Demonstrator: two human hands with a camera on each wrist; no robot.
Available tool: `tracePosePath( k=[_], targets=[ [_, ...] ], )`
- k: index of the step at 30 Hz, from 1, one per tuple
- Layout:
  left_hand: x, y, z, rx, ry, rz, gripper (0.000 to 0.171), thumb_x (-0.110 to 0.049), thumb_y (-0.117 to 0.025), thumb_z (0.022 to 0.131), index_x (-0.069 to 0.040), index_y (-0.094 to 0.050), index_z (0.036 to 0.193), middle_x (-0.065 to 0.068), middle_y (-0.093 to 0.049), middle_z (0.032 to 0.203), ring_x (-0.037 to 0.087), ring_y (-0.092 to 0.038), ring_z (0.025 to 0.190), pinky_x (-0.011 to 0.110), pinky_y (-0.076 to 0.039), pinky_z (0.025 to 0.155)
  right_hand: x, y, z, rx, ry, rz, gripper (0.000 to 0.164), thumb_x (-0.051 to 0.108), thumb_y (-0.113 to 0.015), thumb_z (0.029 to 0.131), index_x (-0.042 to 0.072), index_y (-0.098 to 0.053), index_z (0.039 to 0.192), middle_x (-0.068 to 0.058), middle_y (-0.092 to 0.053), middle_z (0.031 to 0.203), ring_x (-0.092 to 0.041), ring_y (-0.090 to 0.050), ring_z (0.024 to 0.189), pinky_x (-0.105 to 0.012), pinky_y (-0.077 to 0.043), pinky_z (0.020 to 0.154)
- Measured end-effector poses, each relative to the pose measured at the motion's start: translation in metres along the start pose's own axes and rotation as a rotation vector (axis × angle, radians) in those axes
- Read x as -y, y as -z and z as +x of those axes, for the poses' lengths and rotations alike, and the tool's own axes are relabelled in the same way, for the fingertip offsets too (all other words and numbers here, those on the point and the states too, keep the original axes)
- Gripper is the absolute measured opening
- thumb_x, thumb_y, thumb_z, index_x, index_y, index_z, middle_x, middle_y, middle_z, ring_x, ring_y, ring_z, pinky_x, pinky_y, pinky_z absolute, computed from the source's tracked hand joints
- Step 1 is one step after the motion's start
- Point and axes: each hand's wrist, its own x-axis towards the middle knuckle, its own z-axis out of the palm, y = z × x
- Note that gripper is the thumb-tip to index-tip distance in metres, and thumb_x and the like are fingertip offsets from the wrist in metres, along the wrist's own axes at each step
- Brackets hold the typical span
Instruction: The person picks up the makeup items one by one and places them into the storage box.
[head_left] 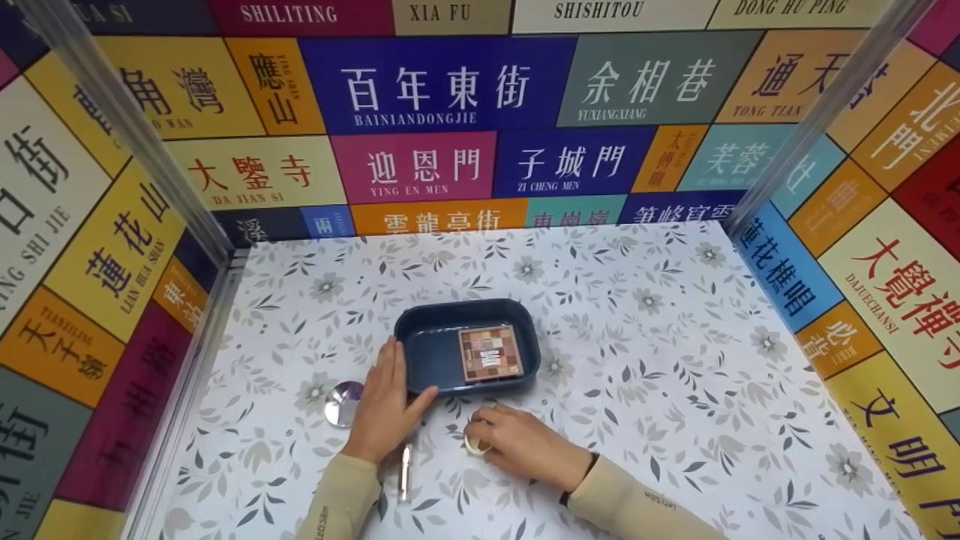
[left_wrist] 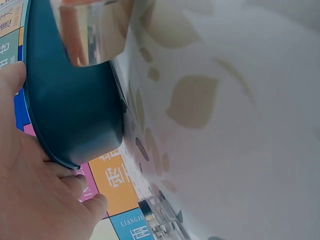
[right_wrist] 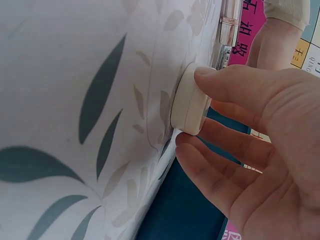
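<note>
A dark blue plastic bin (head_left: pixel 435 360) stands on the patterned table with a checkered square palette (head_left: pixel 491 354) lying in its right part. My left hand (head_left: pixel 386 401) lies along the bin's left end, fingers straight against the wall and thumb at the near rim. The same hand (left_wrist: pixel 45 190) spreads beside the bin (left_wrist: pixel 75 110) in the left wrist view. In front of the bin, my right hand (head_left: pixel 521 442) holds a small round cream-coloured case (right_wrist: pixel 189 102) between thumb and fingers, close to the tabletop. The case (head_left: pixel 477 447) is partly hidden by the fingers in the head view.
A round mirror-like disc (head_left: pixel 343 405) lies just left of my left hand. Below that hand, a slim shiny tube with a pinkish tint (head_left: pixel 405 472) lies near the sleeve. Panels with colourful lettering (head_left: pixel 435 82) border the table (head_left: pixel 637 405) at the back and sides.
</note>
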Motion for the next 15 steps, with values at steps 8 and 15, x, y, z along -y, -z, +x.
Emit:
tracePosePath(
  k=[8, 15],
  targets=[
    [-0.0013, 0.0012, -0.0003, -0.017, -0.01, -0.004, 0.097, -0.062, -0.054, 0.096, 0.002, -0.018, 0.159, 0.018, -0.012, 0.167, 0.037, -0.018, 0.151, 0.054, -0.022, 0.119, -0.0006, -0.0001, 0.0003, 0.017, -0.016, 0.023, 0.029, 0.012, -0.079, 0.083, 0.022, -0.071, 0.109, 0.007, -0.06, 0.109, -0.009, -0.057, 0.094, -0.026, -0.053, 0.078],
    [-0.0009, 0.002, -0.0007, -0.02, -0.01, -0.011, 0.097, -0.061, -0.055, 0.096, 0.002, -0.018, 0.159, 0.019, -0.013, 0.166, 0.037, -0.018, 0.151, 0.055, -0.023, 0.119, 0.0015, 0.0029, 0.0002, -0.002, -0.011, 0.023, 0.031, 0.014, -0.081, 0.084, 0.02, -0.071, 0.112, 0.004, -0.061, 0.111, -0.01, -0.059, 0.095, -0.026, -0.053, 0.079]
  ],
)
